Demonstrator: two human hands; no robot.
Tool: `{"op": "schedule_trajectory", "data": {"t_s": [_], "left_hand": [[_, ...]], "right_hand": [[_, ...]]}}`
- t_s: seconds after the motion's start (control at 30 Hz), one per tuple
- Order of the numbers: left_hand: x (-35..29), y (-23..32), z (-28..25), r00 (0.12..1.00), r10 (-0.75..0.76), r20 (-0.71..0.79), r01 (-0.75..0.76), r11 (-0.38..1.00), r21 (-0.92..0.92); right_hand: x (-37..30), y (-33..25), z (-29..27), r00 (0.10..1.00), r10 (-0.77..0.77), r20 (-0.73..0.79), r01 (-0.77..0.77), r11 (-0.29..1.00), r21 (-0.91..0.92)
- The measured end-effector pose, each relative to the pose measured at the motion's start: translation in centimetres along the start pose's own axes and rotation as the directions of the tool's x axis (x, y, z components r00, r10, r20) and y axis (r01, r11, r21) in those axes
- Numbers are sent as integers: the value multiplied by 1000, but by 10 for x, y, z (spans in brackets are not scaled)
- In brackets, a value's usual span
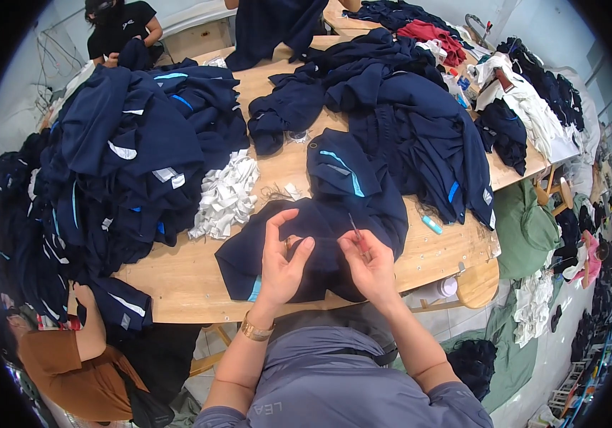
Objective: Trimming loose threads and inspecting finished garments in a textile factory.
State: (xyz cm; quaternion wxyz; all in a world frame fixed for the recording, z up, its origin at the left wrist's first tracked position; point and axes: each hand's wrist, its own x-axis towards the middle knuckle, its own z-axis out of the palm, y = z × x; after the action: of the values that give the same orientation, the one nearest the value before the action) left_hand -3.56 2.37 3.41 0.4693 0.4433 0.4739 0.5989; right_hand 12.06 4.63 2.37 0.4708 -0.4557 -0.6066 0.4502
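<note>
A navy garment [320, 274] with light-blue trim lies in front of me at the table's near edge. My left hand [281, 260] grips its fabric, thumb forward and index finger raised and bent. A ring and a gold bracelet show on that hand and wrist. My right hand [368, 267] pinches a small red-handled tool [363, 245], whose thin dark metal tip points up and away from me; its exact kind is unclear. The fingertips of that hand are also close to the fabric, and whether they touch it is hidden.
Navy garments heap on the left [106, 135] and right [420, 128] of the wooden table [192, 289]. White fabric pieces [226, 196] pile left of centre. A turquoise-capped small item [432, 225] lies right. Co-workers sit at far left [124, 28] and near left [70, 357]. A stool [478, 284] stands right.
</note>
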Motion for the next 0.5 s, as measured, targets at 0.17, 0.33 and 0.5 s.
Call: {"op": "schedule_trajectory", "data": {"t_s": [0.17, 0.33, 0.5], "left_hand": [[-2, -4, 3, 998, 55, -17, -54, 998, 43], [1, -1, 1, 999, -32, -2, 32, 998, -63], [1, -10, -10, 990, -127, 64, 138, 967, -216]], "right_hand": [[-2, -11, 7, 985, -169, 10, 169, 979, -117], [4, 0, -5, 999, -42, -24, 41, 998, -56], [0, -15, -15, 974, -165, 157, 196, 959, -206]]}}
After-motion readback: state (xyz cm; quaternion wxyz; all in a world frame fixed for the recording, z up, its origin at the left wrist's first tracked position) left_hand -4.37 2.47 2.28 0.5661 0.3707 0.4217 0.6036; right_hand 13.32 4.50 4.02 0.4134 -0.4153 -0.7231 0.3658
